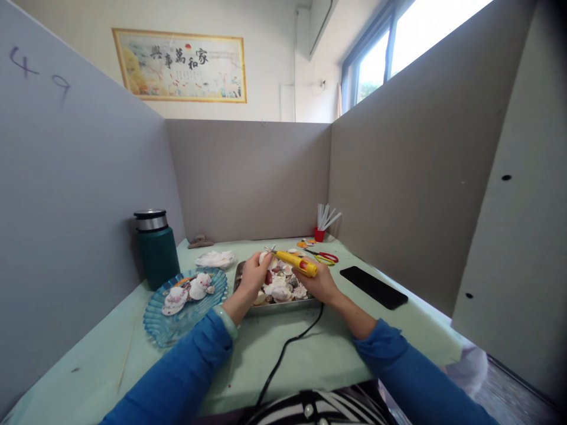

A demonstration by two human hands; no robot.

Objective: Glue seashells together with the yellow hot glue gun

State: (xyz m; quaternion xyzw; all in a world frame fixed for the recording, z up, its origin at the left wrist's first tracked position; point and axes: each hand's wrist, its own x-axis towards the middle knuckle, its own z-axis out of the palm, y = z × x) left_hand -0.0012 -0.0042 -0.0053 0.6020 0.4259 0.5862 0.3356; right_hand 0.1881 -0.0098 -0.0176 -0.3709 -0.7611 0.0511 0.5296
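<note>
Head view finds the person's left hand [252, 275] pinching a small whitish piece [264, 257] between thumb and fingers, while the right hand [321, 284] wraps round a yellow glue gun [292, 260], its tip at that piece, though contact cannot be told. Beneath both hands is a metal tray [283, 306] heaped with shells [278, 290], and a black cord [287, 343] trails below the right hand. Left of the left hand sits a blue plate [156, 321]; right of the right hand lies a black phone [374, 287].
</note>
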